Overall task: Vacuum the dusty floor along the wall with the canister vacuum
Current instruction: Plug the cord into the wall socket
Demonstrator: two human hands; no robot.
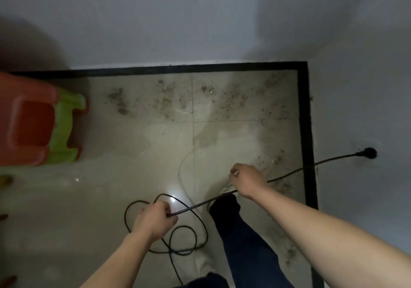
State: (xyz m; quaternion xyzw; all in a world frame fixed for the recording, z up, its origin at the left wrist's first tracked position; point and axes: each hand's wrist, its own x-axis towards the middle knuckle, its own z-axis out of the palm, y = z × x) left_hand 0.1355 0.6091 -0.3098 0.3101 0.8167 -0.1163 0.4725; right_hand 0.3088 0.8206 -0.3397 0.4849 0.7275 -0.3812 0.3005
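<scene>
Black cord, held by the left hand with fingers curled round it and passing under the right hand, whose grip cannot be told, runs taut to the plug at three o'clock; a tug could unplug it.

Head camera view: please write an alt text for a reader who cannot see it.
A person's left hand grips a black power cord that runs past the right hand to a plug at the right wall, with slack looped on the tiled floor. Grey dust lies along the black skirting; red and green plastic stools stand at left.
</scene>
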